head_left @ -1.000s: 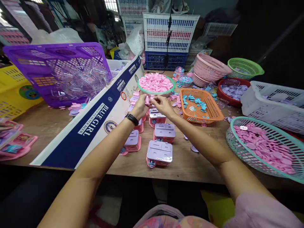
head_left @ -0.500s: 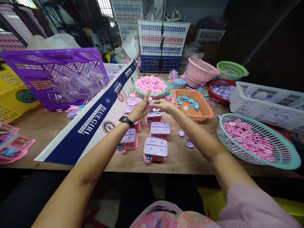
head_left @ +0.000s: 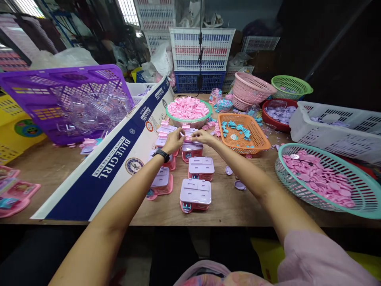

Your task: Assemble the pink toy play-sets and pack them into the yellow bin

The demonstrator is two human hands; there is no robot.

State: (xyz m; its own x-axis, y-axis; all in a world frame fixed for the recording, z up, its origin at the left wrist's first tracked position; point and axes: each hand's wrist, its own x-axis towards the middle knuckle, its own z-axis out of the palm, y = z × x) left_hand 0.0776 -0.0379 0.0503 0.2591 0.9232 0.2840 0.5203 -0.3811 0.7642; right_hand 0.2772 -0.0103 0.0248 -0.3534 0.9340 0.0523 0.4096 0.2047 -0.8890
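Both hands are over the far toy boxes, each with a pink base and lilac lid. My left hand (head_left: pixel 174 140), with a dark watch on its wrist, pinches one end of a small pink plastic piece (head_left: pixel 188 139) on a lilac lid. From the other side, my right hand (head_left: pixel 203 137) has its fingertips closed on the same piece. Nearer to me stand two toy boxes in line, a middle box (head_left: pixel 201 167) and a front box (head_left: pixel 195 194). More toy boxes form a column to the left, with pink pieces on the far lids.
Behind the hands stands a green-rimmed basket (head_left: pixel 208 114) heaped with pink pieces. At the right are an orange basket (head_left: pixel 262 140) of blue pieces and a teal basket (head_left: pixel 367 198) of pink discs. A cardboard panel (head_left: pixel 111 159) leans along the left, beside a purple crate (head_left: pixel 35 85).
My hands, which met above the boxes with fingers extended, have come down and apart onto a far lid. They now hold a pink piece between them.
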